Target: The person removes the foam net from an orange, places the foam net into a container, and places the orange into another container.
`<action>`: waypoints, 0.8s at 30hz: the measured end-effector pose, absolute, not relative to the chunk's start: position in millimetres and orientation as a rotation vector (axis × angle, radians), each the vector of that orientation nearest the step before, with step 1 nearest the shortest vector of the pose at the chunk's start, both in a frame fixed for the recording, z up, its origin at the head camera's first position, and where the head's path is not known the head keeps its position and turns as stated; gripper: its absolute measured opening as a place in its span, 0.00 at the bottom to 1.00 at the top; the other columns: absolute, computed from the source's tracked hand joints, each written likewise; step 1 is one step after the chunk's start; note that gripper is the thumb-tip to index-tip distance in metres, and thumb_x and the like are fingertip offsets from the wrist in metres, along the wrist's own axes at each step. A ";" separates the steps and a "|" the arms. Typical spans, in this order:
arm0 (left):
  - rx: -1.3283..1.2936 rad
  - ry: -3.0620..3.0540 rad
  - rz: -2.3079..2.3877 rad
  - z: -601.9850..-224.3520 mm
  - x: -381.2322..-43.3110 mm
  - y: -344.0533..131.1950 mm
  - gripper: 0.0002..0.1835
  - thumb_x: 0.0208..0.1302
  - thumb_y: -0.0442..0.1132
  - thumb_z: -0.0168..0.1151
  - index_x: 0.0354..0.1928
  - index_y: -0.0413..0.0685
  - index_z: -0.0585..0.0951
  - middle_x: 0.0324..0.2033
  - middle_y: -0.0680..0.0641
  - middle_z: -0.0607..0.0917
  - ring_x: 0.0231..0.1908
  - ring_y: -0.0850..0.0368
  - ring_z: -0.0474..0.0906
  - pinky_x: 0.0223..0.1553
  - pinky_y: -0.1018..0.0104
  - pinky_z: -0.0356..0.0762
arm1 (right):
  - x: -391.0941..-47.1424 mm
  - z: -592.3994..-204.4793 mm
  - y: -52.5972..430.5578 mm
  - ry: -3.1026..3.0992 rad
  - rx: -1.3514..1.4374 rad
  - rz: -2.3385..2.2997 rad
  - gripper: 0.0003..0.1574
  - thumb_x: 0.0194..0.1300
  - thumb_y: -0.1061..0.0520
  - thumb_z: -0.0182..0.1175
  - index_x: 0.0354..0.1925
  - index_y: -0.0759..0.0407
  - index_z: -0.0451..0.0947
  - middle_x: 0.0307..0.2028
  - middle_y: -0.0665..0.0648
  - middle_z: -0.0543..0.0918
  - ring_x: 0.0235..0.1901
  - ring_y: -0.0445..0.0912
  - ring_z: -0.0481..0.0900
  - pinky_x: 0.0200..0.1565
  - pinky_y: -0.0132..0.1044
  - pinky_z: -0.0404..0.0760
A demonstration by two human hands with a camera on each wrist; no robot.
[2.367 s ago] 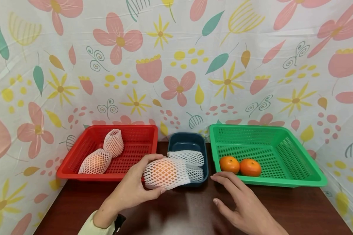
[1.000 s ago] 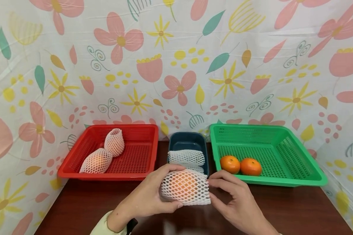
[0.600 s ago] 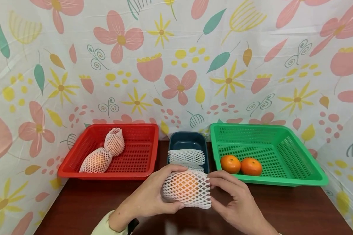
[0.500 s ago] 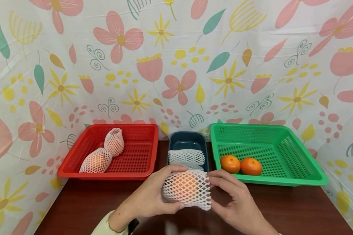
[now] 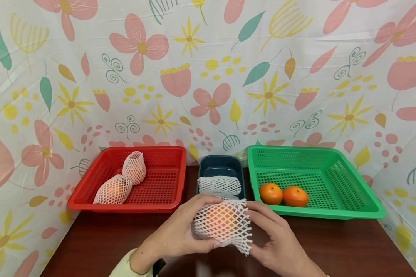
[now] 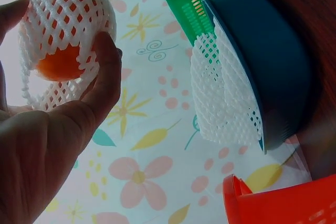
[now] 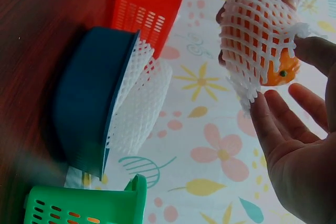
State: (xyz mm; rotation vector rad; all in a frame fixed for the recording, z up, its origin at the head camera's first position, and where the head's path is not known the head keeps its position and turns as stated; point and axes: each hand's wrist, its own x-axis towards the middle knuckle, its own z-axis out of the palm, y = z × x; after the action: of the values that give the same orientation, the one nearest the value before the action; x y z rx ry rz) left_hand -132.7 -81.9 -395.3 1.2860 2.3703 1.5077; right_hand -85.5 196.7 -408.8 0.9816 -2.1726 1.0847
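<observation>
My left hand [image 5: 180, 231] grips a mandarin [image 7: 281, 72] inside a white foam fruit net [image 5: 223, 221], above the table's front middle. The fruit lies sideways in the net, whose mouth faces right. In the right wrist view the stem end shows bare through that mouth. My right hand [image 5: 279, 242] holds the rim of the mouth between thumb and fingers, spreading it wider. More foam nets [image 5: 219, 185] lie in the dark blue bin [image 5: 222, 163] just behind. Two netted mandarins [image 5: 113, 189] rest in the red basket [image 5: 164, 207]. Two bare mandarins [image 5: 271, 193] sit in the green basket [image 5: 332, 212].
The brown table [image 5: 100, 238] carries all three containers in a row, with the blue bin between the baskets. Directly behind them hangs a flower-printed cloth [image 5: 211, 104]. The blue bin's front part is hidden by the held fruit.
The left hand has brought the netted mandarin rightward and down from beside the blue bin. My right hand has come to the net's mouth and taken its rim, which now flares wider.
</observation>
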 end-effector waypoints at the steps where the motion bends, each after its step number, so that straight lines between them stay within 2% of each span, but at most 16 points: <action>1: 1.291 2.377 1.507 -395.2 -132.7 -81.6 0.42 0.60 0.53 0.80 0.74 0.67 0.69 0.68 0.60 0.74 0.63 0.60 0.75 0.64 0.60 0.77 | -85.5 -408.7 196.6 -2.178 0.981 1.078 0.32 0.63 0.49 0.78 0.63 0.52 0.82 0.63 0.57 0.80 0.58 0.46 0.80 0.63 0.24 0.73; 5: 1.313 2.401 1.507 -396.4 -132.8 -80.3 0.42 0.59 0.53 0.80 0.74 0.69 0.69 0.69 0.60 0.73 0.65 0.59 0.73 0.64 0.60 0.77 | -85.2 -408.5 195.8 -2.197 0.989 1.063 0.35 0.60 0.50 0.81 0.64 0.51 0.81 0.65 0.56 0.79 0.60 0.47 0.80 0.64 0.24 0.72; 9: 1.357 2.424 1.510 -398.0 -133.1 -77.4 0.43 0.59 0.52 0.81 0.74 0.68 0.70 0.68 0.59 0.73 0.65 0.59 0.72 0.63 0.60 0.77 | -86.8 -408.9 195.4 -2.162 1.031 1.068 0.37 0.59 0.50 0.82 0.64 0.54 0.81 0.65 0.60 0.78 0.61 0.49 0.79 0.65 0.25 0.71; 17: 1.334 2.450 1.519 -397.8 -131.9 -74.1 0.43 0.56 0.55 0.83 0.74 0.71 0.73 0.64 0.60 0.73 0.63 0.60 0.72 0.62 0.61 0.77 | -87.8 -409.0 193.4 -2.135 1.093 1.114 0.36 0.63 0.49 0.78 0.65 0.58 0.80 0.66 0.63 0.76 0.63 0.50 0.76 0.64 0.26 0.73; 24: 1.300 2.400 1.565 -397.8 -130.3 -70.6 0.43 0.54 0.53 0.84 0.72 0.72 0.75 0.62 0.61 0.75 0.62 0.60 0.74 0.62 0.63 0.77 | -85.6 -408.3 190.4 -2.170 1.084 1.100 0.41 0.61 0.47 0.80 0.67 0.58 0.77 0.67 0.61 0.76 0.63 0.49 0.76 0.68 0.25 0.70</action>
State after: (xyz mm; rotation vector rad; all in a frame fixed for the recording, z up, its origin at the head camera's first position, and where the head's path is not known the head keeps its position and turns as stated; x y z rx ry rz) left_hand -130.3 -70.6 -397.8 1.2997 2.4001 1.5652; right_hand -85.6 190.4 -408.3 1.0842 -2.1698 1.1001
